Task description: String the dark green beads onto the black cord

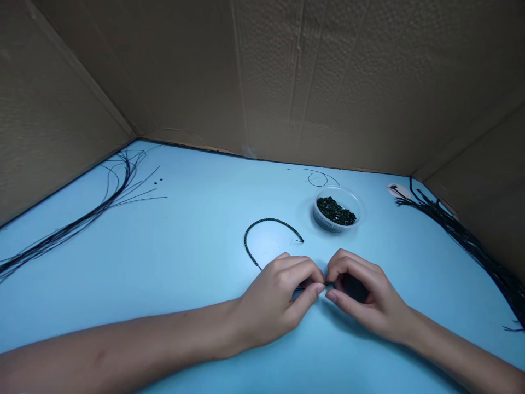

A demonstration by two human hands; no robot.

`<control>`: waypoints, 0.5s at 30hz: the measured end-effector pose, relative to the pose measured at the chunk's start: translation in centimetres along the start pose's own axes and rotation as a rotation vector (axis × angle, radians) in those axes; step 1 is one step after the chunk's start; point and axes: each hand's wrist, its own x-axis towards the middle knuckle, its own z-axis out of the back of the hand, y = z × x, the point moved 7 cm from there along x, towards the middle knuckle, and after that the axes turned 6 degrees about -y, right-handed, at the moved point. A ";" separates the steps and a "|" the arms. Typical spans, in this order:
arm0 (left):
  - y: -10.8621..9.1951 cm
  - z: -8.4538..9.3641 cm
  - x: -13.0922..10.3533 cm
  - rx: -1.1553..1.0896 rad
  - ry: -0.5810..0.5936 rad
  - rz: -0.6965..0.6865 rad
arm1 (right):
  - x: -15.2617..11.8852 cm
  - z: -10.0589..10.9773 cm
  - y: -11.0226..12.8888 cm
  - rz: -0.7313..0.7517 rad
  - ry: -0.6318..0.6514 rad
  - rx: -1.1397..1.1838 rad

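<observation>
A curved strand of dark beads lies on the pale blue table, its lower end running toward my left hand. The thumb and index finger of that hand pinch a thin dark cord. My right hand meets it fingertip to fingertip, thumb and index finger nearly together at a tiny dark piece between the hands; whether it grips this piece is too small to tell. Just beyond the hands stands a clear round tub with small dark beads in it.
A bundle of loose dark cords lies at the left. Many dark beaded strands lie at the right, near a pale round disc. A looped thin wire is behind the tub. Cardboard walls surround the table.
</observation>
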 end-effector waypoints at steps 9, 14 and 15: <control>0.3 0.0 0.0 0.005 -0.024 -0.002 | 0.1 0.3 0.4 0.038 -0.037 -0.006; 0.2 0.0 -0.1 0.022 -0.037 -0.020 | 0.0 0.3 0.2 0.048 -0.033 -0.008; 0.2 0.0 -0.1 0.025 -0.035 -0.022 | 0.0 0.3 0.3 0.052 -0.035 -0.003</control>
